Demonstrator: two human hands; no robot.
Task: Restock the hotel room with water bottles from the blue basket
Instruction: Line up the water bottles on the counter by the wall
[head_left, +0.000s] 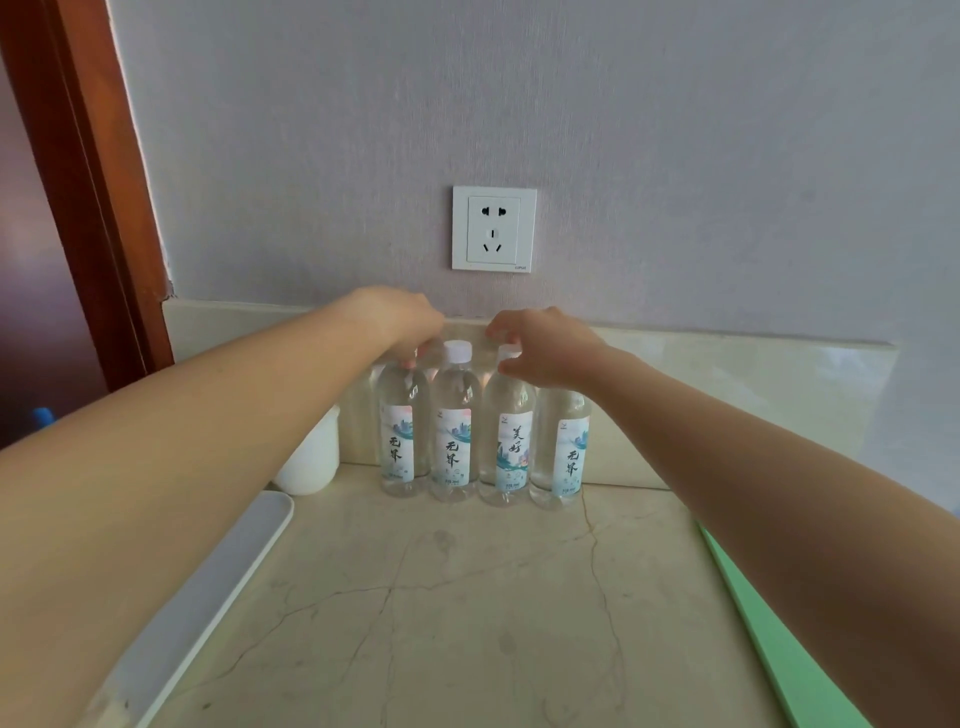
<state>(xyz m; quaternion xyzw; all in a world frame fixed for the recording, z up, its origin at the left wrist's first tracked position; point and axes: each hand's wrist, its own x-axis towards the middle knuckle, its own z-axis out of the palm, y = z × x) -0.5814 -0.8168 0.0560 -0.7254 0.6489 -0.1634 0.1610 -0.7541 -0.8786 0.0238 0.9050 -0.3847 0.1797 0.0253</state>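
Now both hands (400, 318) (543, 345) atop bottles (454, 431)

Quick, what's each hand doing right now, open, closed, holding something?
Left hand: fingers curled over the top of the leftmost bottle, gripping it.
Right hand: pinching the cap of the third bottle from the left.

This looks like a hotel guest room, seen at its small refreshment counter. A cream marble-look counter (467, 597) with a matching upstand (727, 405) runs under a pale textured wall (675, 130) that carries a white five-hole socket (493, 228). A red-brown wooden door frame (98, 171) stands at the left. Four labelled water bottles (454, 441) line up beside a white cup (311, 457) and a white tray (208, 587).
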